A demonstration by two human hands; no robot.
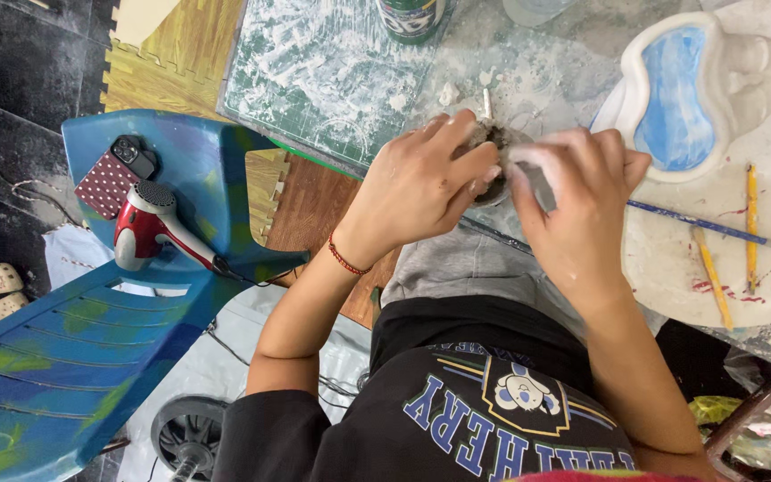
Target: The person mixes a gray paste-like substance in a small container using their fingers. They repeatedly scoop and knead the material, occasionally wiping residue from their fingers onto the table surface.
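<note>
Clay piece (pixel 491 143), between both hands' grip

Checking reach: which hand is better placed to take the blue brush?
Probably the right hand: the blue brush lies beside it, though it holds a grey tool. The left hand grips the clay piece.

Green mat (pixel 314 71): matt, smeared with white dried residue. Hair dryer (pixel 149 228): glossy red plastic. Blue chair (pixel 73 348): painted, streaky. Small dark piece (pixel 493 147) under left hand (pixel 417 187): rough, possibly clay.
</note>
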